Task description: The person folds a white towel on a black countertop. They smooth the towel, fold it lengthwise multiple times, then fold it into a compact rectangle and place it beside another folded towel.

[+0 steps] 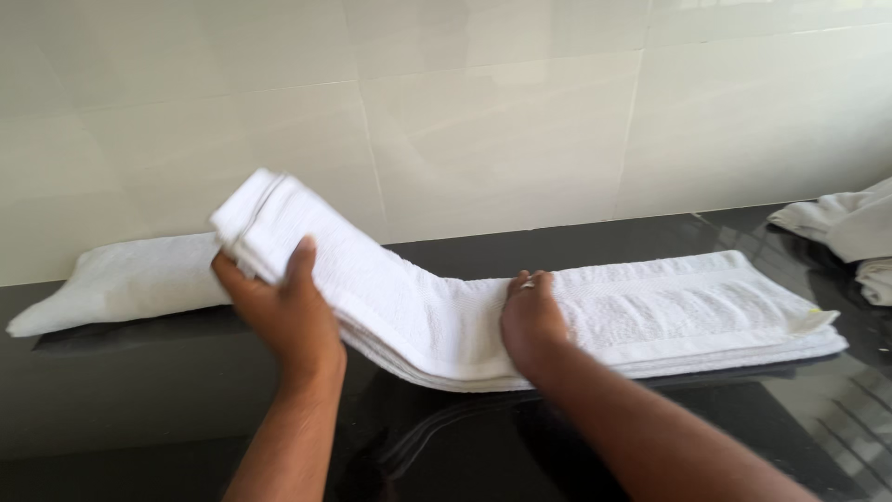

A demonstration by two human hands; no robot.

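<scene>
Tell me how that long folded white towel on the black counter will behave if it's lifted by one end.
The long folded white towel is probably floppy: its end raised by the left hand bends while the rest lies flat. Its stacked layers may slip apart. The glossy black counter would likely let it slide unless the right hand presses.

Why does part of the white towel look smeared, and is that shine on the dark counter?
In the head view, the lifted end of the white towel in the left hand is motion-blurred, while the flat part under the right hand is sharper; the glossy black countertop mirrors streaks of light at lower right; the tiled wall is evenly, softly lit.
</scene>
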